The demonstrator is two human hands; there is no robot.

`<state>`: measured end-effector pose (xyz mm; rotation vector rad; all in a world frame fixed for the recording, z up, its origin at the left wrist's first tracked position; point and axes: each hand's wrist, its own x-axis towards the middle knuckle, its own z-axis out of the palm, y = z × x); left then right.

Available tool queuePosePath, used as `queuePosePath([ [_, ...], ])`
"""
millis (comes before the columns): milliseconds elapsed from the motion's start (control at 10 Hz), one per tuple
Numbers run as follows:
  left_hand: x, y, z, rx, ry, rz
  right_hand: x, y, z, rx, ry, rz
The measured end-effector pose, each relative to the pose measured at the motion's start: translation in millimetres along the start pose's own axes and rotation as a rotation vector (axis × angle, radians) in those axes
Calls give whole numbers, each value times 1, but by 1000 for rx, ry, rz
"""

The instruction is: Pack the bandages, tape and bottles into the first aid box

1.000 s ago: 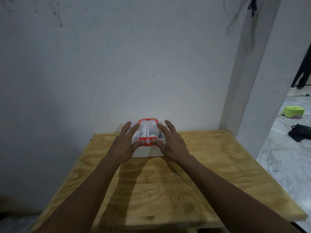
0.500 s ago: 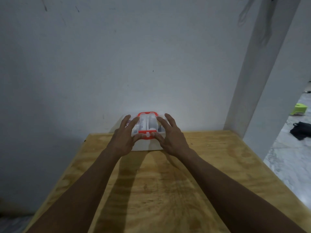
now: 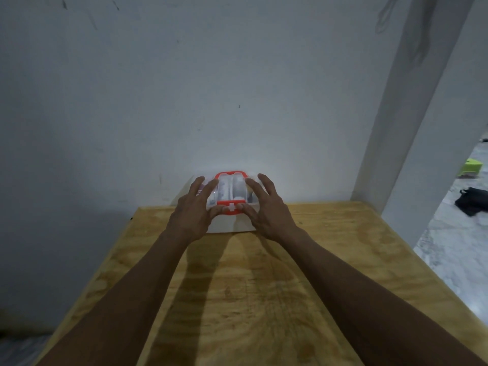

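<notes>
Two hands: I am pressing both on the first aid box (image 3: 229, 204), left hand (image 3: 194, 210) on its left side, right hand (image 3: 266, 211) on its right.
Box position: it is sitting at the far edge of the tabletop (image 3: 264, 299), close against the wall (image 3: 211, 88).
Lid: the clear lid (image 3: 229, 190) with its red frame is lying down over the box; pale shapes are showing through it, too blurred for me to name.
Latch: the red latch (image 3: 230, 208) with a white cross is sitting at the front edge, and my two thumbs are meeting on it.
Fingers: my fingers (image 3: 203, 190) are spreading flat across the lid on both sides, neither curled shut nor lifting anything; they are bearing down on the box rather than enclosing it.
Change: compared with a second ago my thumbs are resting lower on the latch and my outer fingers are splaying wider; the box is sitting in the same spot.
Meaning for task: I am judging that packing is done and that closing is the step in hand.
Loose items: I am seeing no bandages, tape or bottles out on the tabletop.
Risk: the latch may not be fully seated; I cannot tell from here.
</notes>
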<state>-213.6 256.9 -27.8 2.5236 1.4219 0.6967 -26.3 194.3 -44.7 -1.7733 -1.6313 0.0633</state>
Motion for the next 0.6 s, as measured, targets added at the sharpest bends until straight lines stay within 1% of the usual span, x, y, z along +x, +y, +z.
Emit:
queuePosePath([
  [100, 0, 2, -1, 116, -19, -56, 0, -2, -3, -10, -30, 16],
  [200, -4, 9, -4, 232, 34, -68, 2, -3, -8, -69, -89, 37],
  [300, -9, 16, -5, 298, 129, -53, 1, -4, -15, -145, -135, 28],
  [400, -14, 21, -3, 274, 108, -67, -13, -10, -24, -132, -121, 51],
  [500, -35, 27, -5, 152, 176, -73, -44, -15, -37, -25, -37, 69],
  [600, -78, 38, -10, -128, 329, -51, -93, -18, -56, 133, 68, 109],
])
